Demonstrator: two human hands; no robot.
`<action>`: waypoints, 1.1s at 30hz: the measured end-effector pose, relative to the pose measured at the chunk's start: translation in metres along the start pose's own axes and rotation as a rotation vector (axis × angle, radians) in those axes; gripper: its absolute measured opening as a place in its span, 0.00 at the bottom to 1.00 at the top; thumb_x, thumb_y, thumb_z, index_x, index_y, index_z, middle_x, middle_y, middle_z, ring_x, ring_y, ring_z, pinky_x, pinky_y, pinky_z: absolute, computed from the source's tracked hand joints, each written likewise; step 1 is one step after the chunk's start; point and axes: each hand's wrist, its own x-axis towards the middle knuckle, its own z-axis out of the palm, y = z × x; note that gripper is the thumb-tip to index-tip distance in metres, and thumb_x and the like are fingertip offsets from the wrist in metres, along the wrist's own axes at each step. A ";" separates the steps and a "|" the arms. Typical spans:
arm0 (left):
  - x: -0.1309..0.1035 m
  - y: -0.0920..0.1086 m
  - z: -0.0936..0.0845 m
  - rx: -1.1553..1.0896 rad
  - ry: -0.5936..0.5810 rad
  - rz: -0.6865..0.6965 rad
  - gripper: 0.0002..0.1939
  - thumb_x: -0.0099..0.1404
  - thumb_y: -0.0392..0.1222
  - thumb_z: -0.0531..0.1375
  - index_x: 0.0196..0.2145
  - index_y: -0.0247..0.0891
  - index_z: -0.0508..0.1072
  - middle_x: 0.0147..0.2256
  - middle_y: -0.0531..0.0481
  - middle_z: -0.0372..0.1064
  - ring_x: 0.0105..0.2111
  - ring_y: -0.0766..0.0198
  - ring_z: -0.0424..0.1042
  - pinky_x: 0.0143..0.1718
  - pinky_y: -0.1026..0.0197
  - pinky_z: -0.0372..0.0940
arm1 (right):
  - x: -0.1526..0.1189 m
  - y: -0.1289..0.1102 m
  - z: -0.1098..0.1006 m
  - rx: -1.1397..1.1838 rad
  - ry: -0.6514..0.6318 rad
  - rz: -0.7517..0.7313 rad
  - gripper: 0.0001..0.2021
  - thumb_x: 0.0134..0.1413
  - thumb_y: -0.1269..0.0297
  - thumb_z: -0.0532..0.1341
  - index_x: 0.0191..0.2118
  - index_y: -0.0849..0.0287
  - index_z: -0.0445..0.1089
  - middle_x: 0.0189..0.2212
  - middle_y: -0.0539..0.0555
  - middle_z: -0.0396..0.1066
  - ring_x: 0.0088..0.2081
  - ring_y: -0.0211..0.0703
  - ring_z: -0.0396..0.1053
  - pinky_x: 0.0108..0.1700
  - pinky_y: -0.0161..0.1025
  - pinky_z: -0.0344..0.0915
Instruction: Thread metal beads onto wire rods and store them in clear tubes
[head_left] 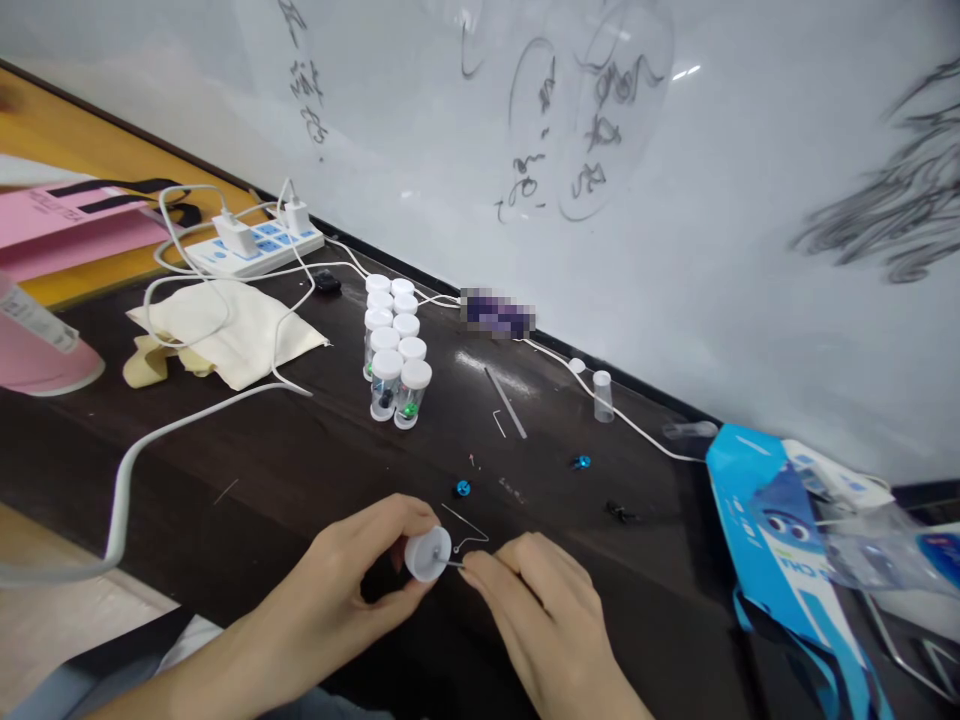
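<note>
My left hand (pixel 375 570) pinches a small round white cap (pixel 428 555) between thumb and fingers, its face turned toward me. A thin metal rod (pixel 453 564) is pinched in my right hand (pixel 540 610); its far end reaches the middle of the cap, and the rest is hidden by the fingers. Just beyond the hands, a bent thin wire (pixel 469 530) with a small loop lies on the dark table. A blue disc-shaped part (pixel 463 488) sits past it, near a tiny reddish piece (pixel 472 461). Farther right are another blue part (pixel 581 462) and a black part (pixel 620 512).
Several clear vials with white caps (pixel 415 376) stand in two rows. An L-shaped hex key (pixel 499 423) and a flat strip (pixel 505 402) lie nearby. White cables, a power strip (pixel 255 245) and a cream cloth pouch (pixel 232 330) are left; a blue bag (pixel 772 530) is right.
</note>
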 end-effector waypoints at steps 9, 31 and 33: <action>-0.002 0.003 -0.001 0.059 -0.012 0.100 0.17 0.63 0.29 0.59 0.46 0.46 0.65 0.46 0.50 0.69 0.41 0.64 0.73 0.42 0.66 0.69 | 0.009 -0.010 -0.002 -0.181 0.082 -0.074 0.14 0.66 0.75 0.50 0.40 0.62 0.73 0.23 0.51 0.70 0.25 0.39 0.68 0.35 0.40 0.67; -0.005 0.007 -0.002 0.072 0.000 0.120 0.16 0.64 0.30 0.58 0.46 0.45 0.64 0.47 0.50 0.70 0.43 0.63 0.74 0.42 0.67 0.70 | 0.016 -0.021 -0.011 -0.236 0.074 -0.116 0.19 0.68 0.75 0.43 0.40 0.61 0.72 0.21 0.53 0.72 0.22 0.42 0.69 0.33 0.40 0.68; -0.005 0.006 -0.002 0.075 0.004 0.122 0.15 0.64 0.30 0.58 0.46 0.45 0.64 0.47 0.49 0.70 0.44 0.62 0.73 0.43 0.66 0.70 | 0.015 -0.021 -0.011 -0.233 0.064 -0.110 0.19 0.68 0.75 0.43 0.40 0.61 0.72 0.22 0.53 0.72 0.22 0.41 0.69 0.34 0.40 0.68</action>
